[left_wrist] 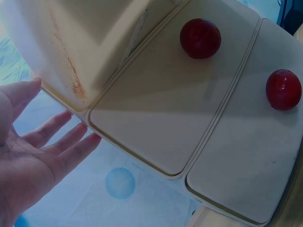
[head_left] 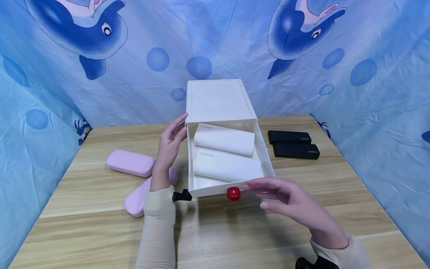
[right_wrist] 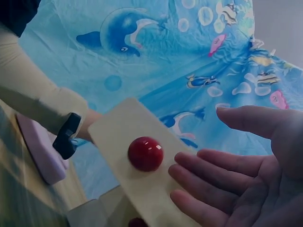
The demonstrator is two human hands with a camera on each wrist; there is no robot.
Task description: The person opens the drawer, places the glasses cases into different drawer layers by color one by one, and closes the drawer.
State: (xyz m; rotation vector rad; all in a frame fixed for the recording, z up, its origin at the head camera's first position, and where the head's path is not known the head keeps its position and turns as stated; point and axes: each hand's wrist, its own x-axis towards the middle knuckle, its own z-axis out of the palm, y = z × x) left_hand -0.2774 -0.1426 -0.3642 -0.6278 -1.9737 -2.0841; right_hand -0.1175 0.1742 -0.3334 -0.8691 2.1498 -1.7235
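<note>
A white drawer cabinet stands mid-table with its top drawer pulled out. Two white glasses cases marked KANOLD lie side by side in that drawer. My left hand rests its fingertips against the cabinet's left side, fingers extended; the left wrist view shows them along its edge. At the drawer front, my right hand holds its fingers loosely extended beside the round red knob, fingertips right at the rim. In the right wrist view nothing lies in its palm.
Two lilac cases lie left of the cabinet, one partly behind the left forearm. Two black cases lie to the right. Lower drawers with red knobs show beneath the open one. A blue dolphin-printed cloth hangs around the wooden table.
</note>
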